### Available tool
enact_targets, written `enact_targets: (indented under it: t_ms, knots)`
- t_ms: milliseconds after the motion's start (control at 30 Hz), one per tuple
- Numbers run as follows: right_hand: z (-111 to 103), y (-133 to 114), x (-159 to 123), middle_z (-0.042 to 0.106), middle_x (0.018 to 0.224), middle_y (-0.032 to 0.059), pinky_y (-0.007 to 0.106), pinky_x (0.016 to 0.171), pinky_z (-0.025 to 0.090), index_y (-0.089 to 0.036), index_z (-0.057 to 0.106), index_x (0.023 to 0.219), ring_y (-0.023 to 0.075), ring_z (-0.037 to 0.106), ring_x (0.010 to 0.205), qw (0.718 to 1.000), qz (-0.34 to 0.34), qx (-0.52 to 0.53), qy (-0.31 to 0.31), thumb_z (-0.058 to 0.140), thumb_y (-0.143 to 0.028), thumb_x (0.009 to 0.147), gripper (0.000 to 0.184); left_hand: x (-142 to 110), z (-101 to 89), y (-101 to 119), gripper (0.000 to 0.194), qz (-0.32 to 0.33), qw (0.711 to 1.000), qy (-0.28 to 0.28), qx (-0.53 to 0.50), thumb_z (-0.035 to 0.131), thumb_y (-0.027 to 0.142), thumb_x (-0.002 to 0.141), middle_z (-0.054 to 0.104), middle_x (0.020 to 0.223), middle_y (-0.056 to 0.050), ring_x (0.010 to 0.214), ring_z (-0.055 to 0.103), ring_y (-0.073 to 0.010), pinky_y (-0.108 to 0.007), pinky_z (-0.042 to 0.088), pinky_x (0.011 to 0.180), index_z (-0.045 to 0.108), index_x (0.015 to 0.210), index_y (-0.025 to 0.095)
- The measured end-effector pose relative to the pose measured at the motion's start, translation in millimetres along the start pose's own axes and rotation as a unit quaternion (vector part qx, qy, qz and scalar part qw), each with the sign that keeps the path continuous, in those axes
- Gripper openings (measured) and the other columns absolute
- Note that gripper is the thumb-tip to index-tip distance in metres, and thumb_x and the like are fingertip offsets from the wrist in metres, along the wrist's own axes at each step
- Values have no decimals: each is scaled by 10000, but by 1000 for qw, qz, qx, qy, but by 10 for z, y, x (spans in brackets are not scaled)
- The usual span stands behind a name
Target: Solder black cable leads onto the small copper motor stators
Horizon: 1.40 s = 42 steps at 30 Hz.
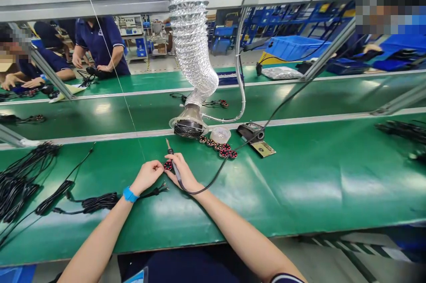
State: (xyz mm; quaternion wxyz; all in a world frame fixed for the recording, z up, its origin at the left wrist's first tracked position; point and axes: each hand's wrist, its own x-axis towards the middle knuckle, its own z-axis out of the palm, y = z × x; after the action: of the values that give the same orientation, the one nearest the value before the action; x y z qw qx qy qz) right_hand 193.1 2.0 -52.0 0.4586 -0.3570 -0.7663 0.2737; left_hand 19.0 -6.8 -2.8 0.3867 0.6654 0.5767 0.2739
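Between my two hands sits a small round motor stator [168,165] with red and black coils. My right hand [183,174] is closed around a soldering iron [175,166], its tip pointing up and away; the thumb of that hand also touches the stator. My left hand [148,176], with a blue wristband, has thumb and forefinger pinched at the stator's left edge; what lies in the pinch is hidden. A thin pale wire [124,94] hangs from above toward my left hand. Below the hands, a black cable [155,192] ends in bare leads.
Several similar stators [218,146] lie by a tape roll [220,134] and an iron stand [251,134]. A foil duct [191,29] with a fan hood [189,125] hangs ahead. Black cable bundles [23,181] cover the left; others [406,132] lie right. Co-workers [100,47] work across the bench.
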Motion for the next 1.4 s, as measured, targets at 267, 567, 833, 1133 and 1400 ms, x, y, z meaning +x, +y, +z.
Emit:
enact_targets:
  t_ms: [267, 567, 833, 1133, 1400]
  knots:
    - [6, -21, 3, 471, 1119, 60, 335, 884, 513, -245, 483, 1289, 169, 594, 938, 1000, 5, 5, 2, 613, -98, 820, 509, 6, -5, -18, 324, -23, 999, 1, 26, 562, 472, 734, 516, 561, 18, 553, 413, -132, -258, 281, 549, 591, 617, 171]
    - [-13, -34, 5, 476, 1109, 57, 343, 907, 506, -245, 490, 1281, 179, 588, 957, 1000, 9, -1, -5, 608, -106, 832, 485, 35, 4, 22, 310, -101, 982, -44, -151, 597, 474, 674, 443, 554, 52, 458, 298, -69, -224, 204, 459, 547, 647, 169]
    - [-20, -41, 10, 477, 1132, 60, 338, 923, 500, -245, 484, 1284, 171, 591, 952, 1000, 6, 6, -2, 619, -111, 824, 498, -120, -325, 109, 408, -72, 983, 37, -164, 583, 561, 803, 307, 494, 89, 423, 246, -74, -231, 185, 434, 626, 821, 155]
    - [-14, -5, -5, 491, 1131, 62, 334, 907, 511, -253, 506, 1272, 179, 604, 944, 1000, 17, -13, 12, 643, -155, 834, 469, -519, -221, 68, 289, 108, 983, -114, 99, 645, 455, 829, 682, 890, -52, 813, 613, -183, -264, 439, 750, 764, 885, 197]
    - [-45, -135, 43, 531, 1096, 58, 357, 929, 514, -251, 526, 1247, 198, 618, 996, 999, -12, 29, 12, 635, -100, 777, 506, -226, -357, 80, 340, 58, 996, -69, -6, 565, 430, 853, 733, 792, -55, 774, 628, -194, -271, 448, 749, 718, 739, 149]
